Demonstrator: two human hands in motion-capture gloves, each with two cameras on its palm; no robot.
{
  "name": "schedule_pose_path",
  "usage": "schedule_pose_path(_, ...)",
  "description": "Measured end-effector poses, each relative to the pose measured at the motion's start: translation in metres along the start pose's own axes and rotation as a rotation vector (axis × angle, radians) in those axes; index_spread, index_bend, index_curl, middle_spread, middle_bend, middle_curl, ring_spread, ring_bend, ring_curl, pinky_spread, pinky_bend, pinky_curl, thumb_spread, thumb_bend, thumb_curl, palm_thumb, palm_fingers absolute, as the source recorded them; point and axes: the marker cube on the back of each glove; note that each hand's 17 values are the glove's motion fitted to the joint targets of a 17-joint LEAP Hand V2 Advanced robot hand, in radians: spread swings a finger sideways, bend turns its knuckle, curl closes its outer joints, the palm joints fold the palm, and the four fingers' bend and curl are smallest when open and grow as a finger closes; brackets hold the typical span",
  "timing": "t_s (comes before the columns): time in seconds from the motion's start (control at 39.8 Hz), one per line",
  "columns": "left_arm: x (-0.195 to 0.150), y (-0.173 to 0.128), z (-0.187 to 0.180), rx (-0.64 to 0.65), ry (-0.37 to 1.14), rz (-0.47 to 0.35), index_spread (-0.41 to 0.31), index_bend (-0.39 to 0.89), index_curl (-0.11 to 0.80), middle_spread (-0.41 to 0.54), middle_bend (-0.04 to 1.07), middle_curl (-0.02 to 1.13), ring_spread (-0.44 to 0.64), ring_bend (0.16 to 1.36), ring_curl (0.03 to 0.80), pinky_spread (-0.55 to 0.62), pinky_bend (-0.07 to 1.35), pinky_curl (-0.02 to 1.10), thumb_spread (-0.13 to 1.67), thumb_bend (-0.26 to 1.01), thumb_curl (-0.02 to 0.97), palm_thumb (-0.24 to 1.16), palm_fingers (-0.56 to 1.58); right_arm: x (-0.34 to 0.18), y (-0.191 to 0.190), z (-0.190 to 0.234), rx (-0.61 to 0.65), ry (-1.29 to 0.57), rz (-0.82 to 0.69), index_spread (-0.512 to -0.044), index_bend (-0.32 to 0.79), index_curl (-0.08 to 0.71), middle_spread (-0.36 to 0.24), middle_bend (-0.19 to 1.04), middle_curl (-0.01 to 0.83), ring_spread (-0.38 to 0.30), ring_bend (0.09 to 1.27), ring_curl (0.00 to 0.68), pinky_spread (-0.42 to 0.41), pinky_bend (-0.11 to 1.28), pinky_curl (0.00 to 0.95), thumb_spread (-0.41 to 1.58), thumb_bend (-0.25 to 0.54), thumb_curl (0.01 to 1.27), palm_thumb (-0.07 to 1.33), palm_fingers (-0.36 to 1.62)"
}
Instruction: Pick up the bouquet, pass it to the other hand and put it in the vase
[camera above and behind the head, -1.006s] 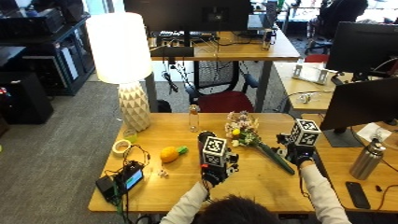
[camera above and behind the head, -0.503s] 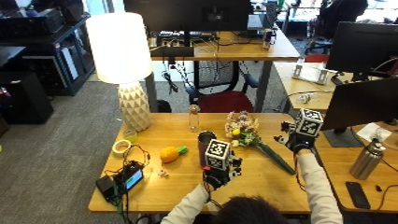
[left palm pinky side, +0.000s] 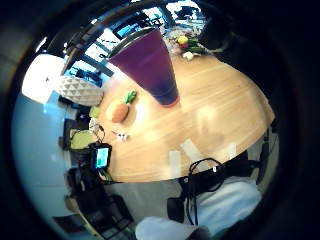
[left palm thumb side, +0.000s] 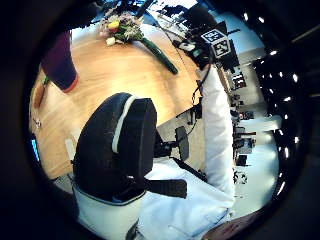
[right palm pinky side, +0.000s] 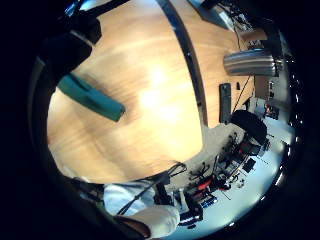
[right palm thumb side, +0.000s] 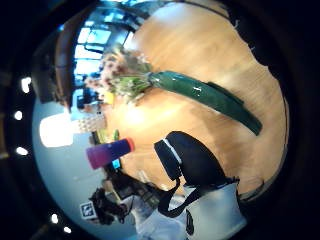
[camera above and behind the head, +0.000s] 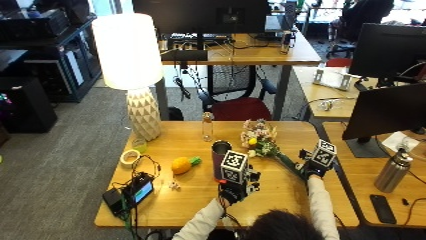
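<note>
The bouquet (camera above and behind the head: 261, 140) lies on the wooden table (camera above and behind the head: 200, 200), its flowers toward the far side and its green-wrapped stem (camera above and behind the head: 287, 163) running toward the right hand. The dark purple vase (camera above and behind the head: 220, 152) stands upright just left of it. My right hand (camera above and behind the head: 313, 171) sits at the stem's near end; the right palm views show the green wrap (right palm thumb side: 210, 95) lying flat on the table and its tip (right palm pinky side: 90, 97) beside the fingers, not gripped. My left hand (camera above and behind the head: 234, 189) hovers in front of the vase (left palm pinky side: 150, 65) with its thumb (left palm thumb side: 120, 145) straight, holding nothing.
A white lamp (camera above and behind the head: 136, 75) and a clear bottle (camera above and behind the head: 208, 126) stand at the table's back. An orange toy fruit (camera above and behind the head: 183, 164), a tape roll (camera above and behind the head: 130, 157) and a small screen device (camera above and behind the head: 136, 192) lie at the left. A metal flask (camera above and behind the head: 393, 170) and phone (camera above and behind the head: 379, 205) sit on the right desk.
The right hand rose a little, then came back down at the stem's near end. The left hand has barely shifted. The bouquet and vase have not moved.
</note>
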Motion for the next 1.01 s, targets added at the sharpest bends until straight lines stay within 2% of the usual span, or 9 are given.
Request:
schedule_pose_path(0.18,0.011,0.009,0.003,-0.051,-0.077,0.01,-0.068,0.18,0.381,0.155,0.14,0.21,0.2,0.53,0.288,0.27,0.43,0.33,1.2,-0.02,0.232,0.16,0.38,0.018,-0.02,0.055,-0.081,0.116,0.149,-0.226,0.2,0.217,-0.039,0.33,0.393,-0.027,0.39,0.334,0.155,0.46,0.346,1.06,-0.021,0.28,0.49,0.47)
schedule_pose_path(0.3,0.01,0.008,0.009,-0.05,-0.063,0.026,-0.068,0.18,0.384,0.15,0.14,0.21,0.2,0.53,0.288,0.25,0.43,0.33,1.2,-0.02,0.235,0.16,0.39,0.024,-0.028,0.081,-0.046,0.137,0.143,-0.277,0.18,0.239,-0.044,0.27,0.372,0.002,0.3,0.295,0.175,0.49,0.347,1.04,-0.032,0.28,0.47,0.44)
schedule_pose_path(0.45,0.008,0.009,0.01,-0.072,-0.051,0.027,-0.073,0.19,0.392,0.147,0.14,0.21,0.2,0.52,0.287,0.24,0.43,0.34,1.2,-0.01,0.239,0.17,0.41,0.035,-0.03,0.083,0.071,0.176,0.233,-0.323,0.27,0.285,-0.08,0.2,0.354,-0.002,0.24,0.264,0.176,0.41,0.32,1.05,0.005,0.29,0.56,0.54)
schedule_pose_path(0.5,0.006,0.007,0.011,-0.078,-0.052,0.022,-0.076,0.19,0.394,0.147,0.14,0.21,0.2,0.52,0.288,0.23,0.43,0.34,1.21,-0.01,0.241,0.17,0.41,0.033,-0.032,0.081,0.1,0.172,0.22,-0.288,0.37,0.321,-0.097,0.2,0.356,-0.025,0.24,0.265,0.152,0.34,0.299,1.07,0.091,0.32,0.73,0.71)
schedule_pose_path(0.6,0.001,-0.001,0.015,-0.082,-0.05,0.009,-0.078,0.19,0.399,0.146,0.14,0.21,0.2,0.52,0.289,0.22,0.43,0.34,1.21,-0.01,0.243,0.18,0.42,0.021,-0.028,0.074,0.089,0.182,0.132,-0.248,0.43,0.364,-0.096,0.18,0.356,-0.055,0.23,0.271,0.116,0.29,0.292,1.08,0.112,0.33,0.8,0.81)
schedule_pose_path(0.65,0.0,-0.003,0.014,-0.087,-0.045,0.002,-0.079,0.19,0.401,0.146,0.13,0.21,0.2,0.52,0.29,0.21,0.43,0.34,1.21,-0.01,0.244,0.18,0.42,0.019,-0.026,0.069,0.096,0.224,0.134,-0.234,0.42,0.378,-0.091,0.17,0.356,-0.074,0.24,0.285,0.096,0.3,0.301,1.09,0.117,0.33,0.83,0.85)
schedule_pose_path(0.75,-0.005,-0.01,0.01,-0.108,-0.028,-0.018,-0.08,0.2,0.408,0.139,0.13,0.21,0.19,0.51,0.289,0.21,0.42,0.34,1.21,-0.01,0.244,0.18,0.43,0.013,-0.034,0.053,0.206,0.299,0.087,-0.226,0.1,0.321,-0.147,0.38,0.427,-0.169,0.56,0.378,-0.121,0.42,0.341,1.11,0.147,0.35,0.92,1.45)
schedule_pose_path(0.83,-0.008,-0.018,0.006,-0.12,-0.005,-0.031,-0.084,0.21,0.413,0.136,0.13,0.21,0.19,0.5,0.288,0.2,0.42,0.34,1.22,-0.02,0.244,0.18,0.44,0.011,-0.037,0.04,0.31,0.331,0.095,-0.226,0.09,0.32,-0.16,0.47,0.468,-0.187,0.68,0.432,-0.189,0.48,0.374,1.11,0.143,0.36,0.94,1.47)
schedule_pose_path(1.01,-0.011,-0.041,-0.019,-0.139,0.066,-0.052,-0.087,0.21,0.422,0.129,0.14,0.21,0.17,0.5,0.289,0.18,0.39,0.34,1.22,-0.01,0.248,0.19,0.48,0.011,-0.026,0.027,0.391,0.226,0.184,-0.228,0.29,0.398,-0.168,0.68,0.562,-0.196,0.86,0.529,-0.229,0.6,0.45,1.05,0.044,0.33,0.87,1.57)
